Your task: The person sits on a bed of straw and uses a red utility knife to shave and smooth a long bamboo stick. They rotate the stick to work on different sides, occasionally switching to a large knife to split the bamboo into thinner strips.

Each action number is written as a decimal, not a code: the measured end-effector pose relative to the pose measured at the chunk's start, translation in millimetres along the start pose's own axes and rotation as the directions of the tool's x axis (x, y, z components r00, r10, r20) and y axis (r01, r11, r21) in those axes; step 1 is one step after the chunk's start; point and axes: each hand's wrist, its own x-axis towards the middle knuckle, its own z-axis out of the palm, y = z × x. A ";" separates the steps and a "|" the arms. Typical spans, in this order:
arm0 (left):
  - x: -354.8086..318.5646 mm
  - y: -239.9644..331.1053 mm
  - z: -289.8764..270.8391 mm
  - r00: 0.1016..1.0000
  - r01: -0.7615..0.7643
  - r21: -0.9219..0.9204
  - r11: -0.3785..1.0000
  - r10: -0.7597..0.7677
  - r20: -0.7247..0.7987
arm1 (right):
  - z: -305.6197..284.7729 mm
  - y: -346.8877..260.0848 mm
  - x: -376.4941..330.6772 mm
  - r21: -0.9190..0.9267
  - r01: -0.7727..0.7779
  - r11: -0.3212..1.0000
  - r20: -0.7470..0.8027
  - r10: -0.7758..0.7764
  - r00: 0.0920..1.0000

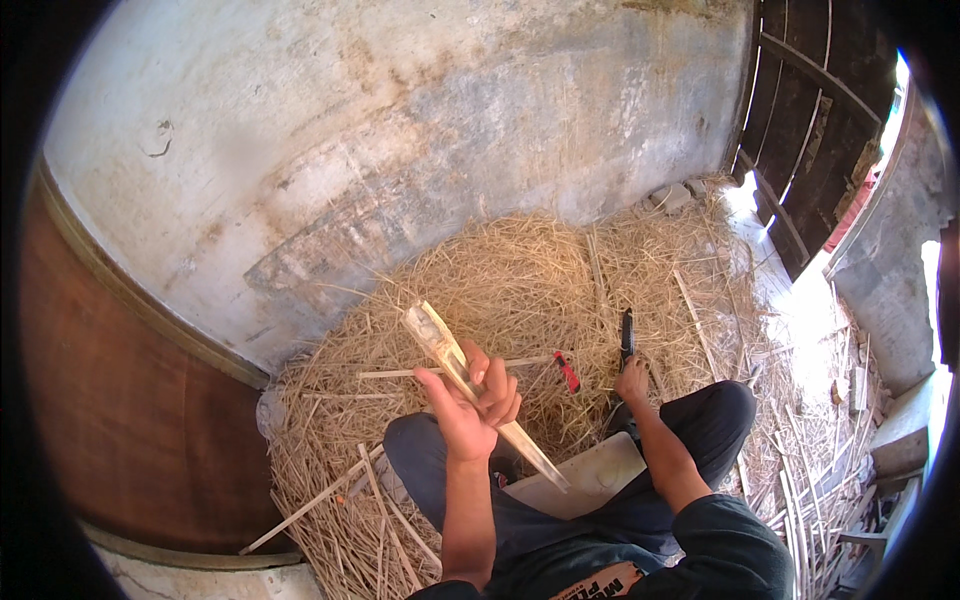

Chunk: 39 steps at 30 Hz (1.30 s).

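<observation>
Pale bamboo strip [480, 392] grasped in left hand [470, 405], raised above the knees. Right hand [632, 382] clenched on dark knife [627, 338], blade pointing into the straw [520, 280].

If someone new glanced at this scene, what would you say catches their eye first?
Probably the pale split bamboo strip held up in the left hand at the centre. Next, the big heap of straw spread against the grey wall, where the right hand grips a dark knife.
</observation>
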 end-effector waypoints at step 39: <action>19.0 2.7 -0.1 0.966 -0.163 0.005 0.987 0.160 -0.202 | 78.7 -38.7 -14.3 0.048 0.239 0.970 0.080 -0.243 0.967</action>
